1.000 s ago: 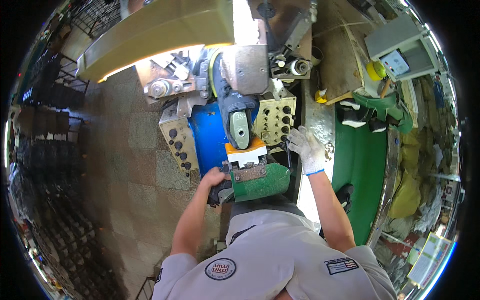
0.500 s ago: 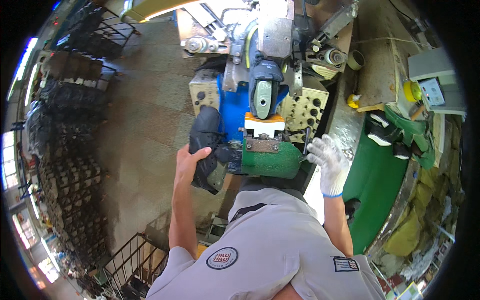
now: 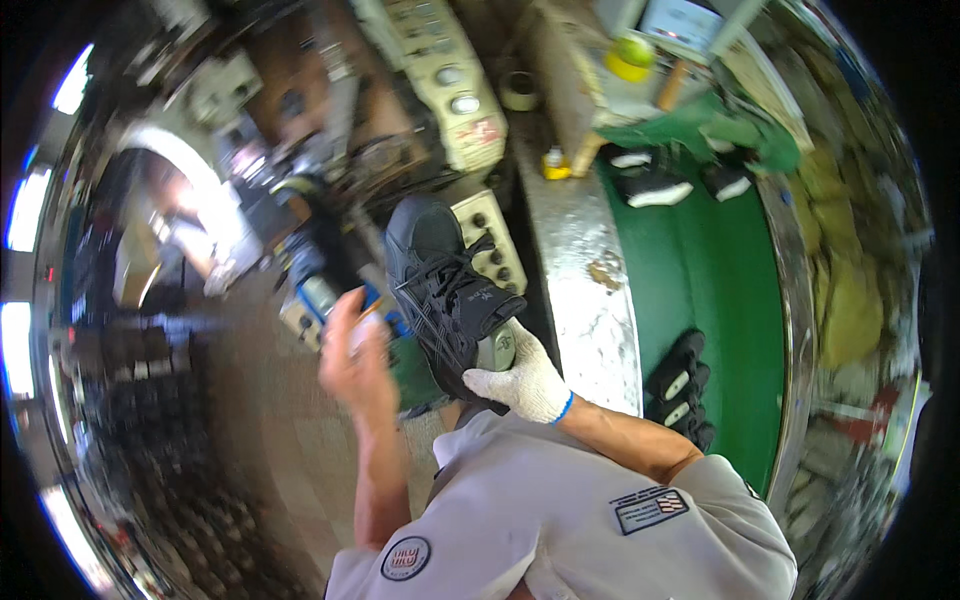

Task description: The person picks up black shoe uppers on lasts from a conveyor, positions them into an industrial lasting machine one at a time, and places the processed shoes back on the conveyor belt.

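My right hand (image 3: 525, 378), in a white knit glove with a blue cuff edge, grips a black lace-up shoe (image 3: 435, 290) at its heel. The shoe is held up in front of me, toe pointing away, with a pale green last showing in its opening. My bare left hand (image 3: 358, 350) is raised left of the shoe and smeared by motion, so its fingers cannot be read. Just beyond it, a blurred dark shoe on a last (image 3: 310, 270) sits in the machine (image 3: 270, 190).
A metal-edged ledge (image 3: 590, 290) runs along the right, beside a green belt (image 3: 735, 270). Black shoes (image 3: 682, 390) lie on the belt, with more black shoes (image 3: 655, 180) farther along. A control panel (image 3: 485, 240) with dark knobs stands behind the held shoe. Blurred racks (image 3: 150, 440) line the left.
The view has swung to the right. The black shoe has passed from my left hand to my gloved right hand, which was empty. My left hand has let go.
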The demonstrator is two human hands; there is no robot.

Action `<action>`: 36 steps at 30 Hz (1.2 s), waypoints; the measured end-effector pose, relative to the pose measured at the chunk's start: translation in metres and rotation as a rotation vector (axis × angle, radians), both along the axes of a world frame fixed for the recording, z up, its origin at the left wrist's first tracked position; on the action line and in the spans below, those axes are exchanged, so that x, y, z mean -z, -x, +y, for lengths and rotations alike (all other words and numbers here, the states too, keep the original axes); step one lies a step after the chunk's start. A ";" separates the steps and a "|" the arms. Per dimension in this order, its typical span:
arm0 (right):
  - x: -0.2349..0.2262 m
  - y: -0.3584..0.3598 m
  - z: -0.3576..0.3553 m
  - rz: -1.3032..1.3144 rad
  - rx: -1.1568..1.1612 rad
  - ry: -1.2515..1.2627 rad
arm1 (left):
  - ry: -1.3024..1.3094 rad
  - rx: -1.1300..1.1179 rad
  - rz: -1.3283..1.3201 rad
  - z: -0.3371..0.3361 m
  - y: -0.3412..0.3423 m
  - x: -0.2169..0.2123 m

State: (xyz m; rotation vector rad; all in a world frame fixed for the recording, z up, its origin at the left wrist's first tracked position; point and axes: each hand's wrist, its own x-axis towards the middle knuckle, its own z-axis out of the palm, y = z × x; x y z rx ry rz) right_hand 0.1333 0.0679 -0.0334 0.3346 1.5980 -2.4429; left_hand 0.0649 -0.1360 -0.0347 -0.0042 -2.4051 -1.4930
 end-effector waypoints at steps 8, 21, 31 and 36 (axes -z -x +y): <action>0.116 -0.045 0.149 -0.340 0.498 -0.579 | 0.156 -0.230 -0.363 -0.094 0.104 0.068; 0.303 -0.165 0.348 -0.984 0.828 -1.080 | -0.660 -0.078 -0.426 -0.034 0.097 0.071; 0.111 -0.048 0.158 0.126 0.539 0.555 | -1.062 0.636 -0.948 0.125 -0.042 0.052; 0.049 -0.041 0.162 0.119 0.890 1.040 | -1.109 0.884 -1.416 0.193 -0.059 0.070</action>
